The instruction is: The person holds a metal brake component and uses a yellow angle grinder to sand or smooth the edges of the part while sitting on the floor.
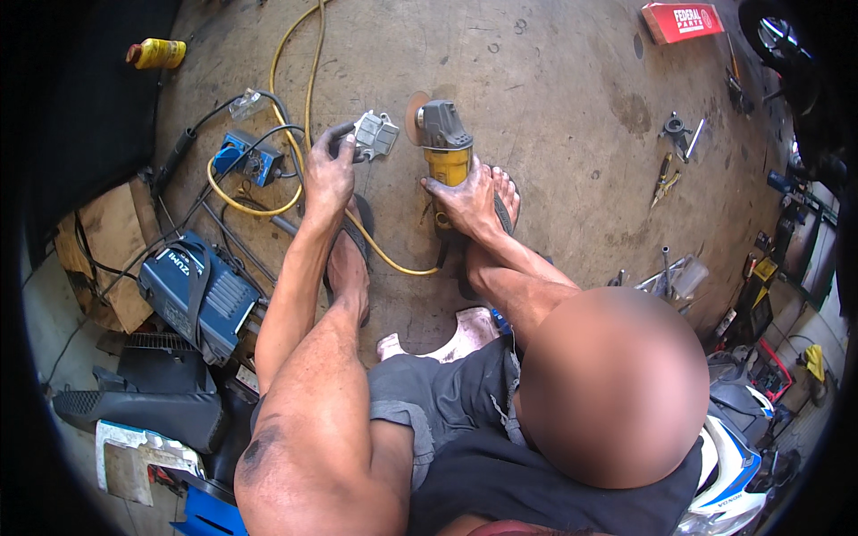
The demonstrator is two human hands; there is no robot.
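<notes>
My left hand (pixel 330 170) is closed at the edge of a small grey metal part (pixel 375 136), a ribbed casting, pinching it by its left side between thumb and fingers. In my right hand (pixel 469 198) is a yellow and grey angle grinder (pixel 449 163), its body gripped from behind. The grinder's thin brown disc (pixel 416 118) stands on edge, a short gap to the right of the metal part. Whether the disc is spinning I cannot tell. A yellow cord (pixel 393 263) trails from the grinder's rear end.
A blue welding machine (pixel 201 290) and a smaller blue box (pixel 248 158) stand at the left among cables. Pliers (pixel 664 186) and other tools lie on the right, below a red box (pixel 683 22). A yellow bottle (pixel 159 54) lies far left. A pink stool (pixel 465 336) is beneath me.
</notes>
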